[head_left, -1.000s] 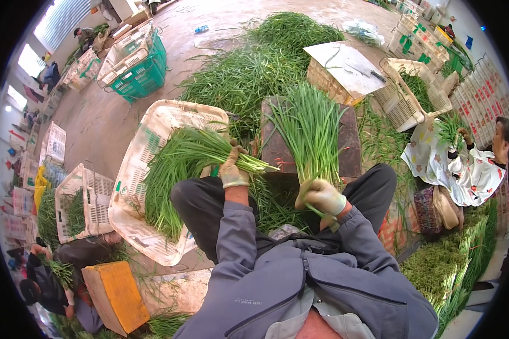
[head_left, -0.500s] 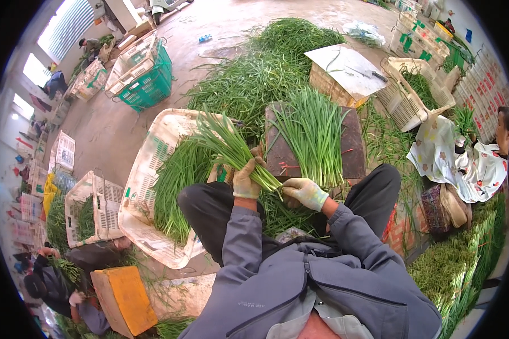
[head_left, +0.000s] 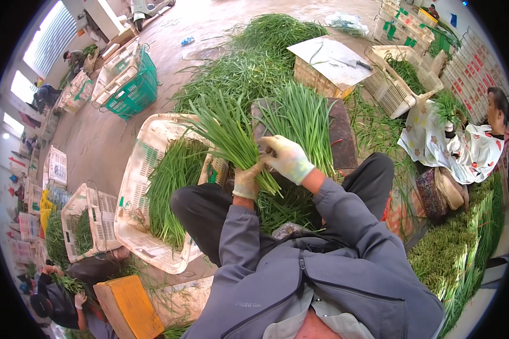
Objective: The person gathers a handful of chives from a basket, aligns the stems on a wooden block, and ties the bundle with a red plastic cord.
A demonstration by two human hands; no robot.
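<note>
- The gloved left hand (head_left: 246,182) has its fingers wrapped tight around the root end of a bunch of green chives (head_left: 227,135), whose leaves fan out toward eleven o'clock from the grip.
- The gloved right hand (head_left: 288,158) sits just beside it at about two o'clock; its fingers curl over the stems of the same bunch and seem closed on them, though the fingertips are hidden behind the leaves.
- The bunch is held in the air above the person's lap, over the near edge of a dark board (head_left: 340,135) where a second fan of chives (head_left: 301,121) lies.
- At nine o'clock from the hands stands a white plastic crate (head_left: 138,175) part-filled with laid chives (room is left at its near end).
- At twelve o'clock a large loose heap of chives (head_left: 254,62) spreads over the floor.
- Judged from this, the step in hand is gathering and evening up one bunch; the next move calls for keeping the root ends level and the grip firm, so no stems slip.
</note>
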